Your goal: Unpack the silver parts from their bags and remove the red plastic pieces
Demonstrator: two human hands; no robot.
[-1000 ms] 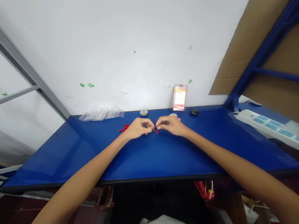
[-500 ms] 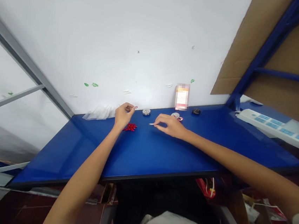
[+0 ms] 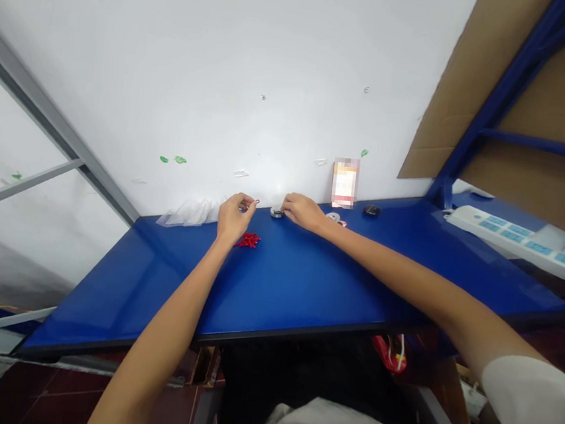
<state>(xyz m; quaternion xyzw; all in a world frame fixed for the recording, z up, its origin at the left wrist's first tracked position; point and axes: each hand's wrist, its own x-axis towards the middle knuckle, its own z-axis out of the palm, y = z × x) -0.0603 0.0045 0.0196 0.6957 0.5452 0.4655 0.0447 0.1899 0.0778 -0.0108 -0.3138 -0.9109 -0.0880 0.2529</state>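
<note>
My left hand [image 3: 235, 217] is closed in a pinch, and a small red cord loop [image 3: 257, 201] sticks out past its fingertips. Just below it lies a pile of red cord pieces [image 3: 249, 240]. My right hand [image 3: 302, 210] has its fingers pressed together at the right edge of a round silver tin [image 3: 276, 212]. A dark bit shows at the tin's top, near those fingertips. What the right fingers grip is hidden.
Clear plastic bags [image 3: 190, 213] lie by the wall at left. Right of my right hand are a small white roll [image 3: 332, 217], a blurred upright card [image 3: 345, 183] and a black case [image 3: 371, 210]. A white power strip [image 3: 520, 238] lies far right.
My right hand has moved left and back to the silver tin; the thin pale piece that stuck out of its fingers is no longer visible. My left hand stays nearly still with the red loop.
</note>
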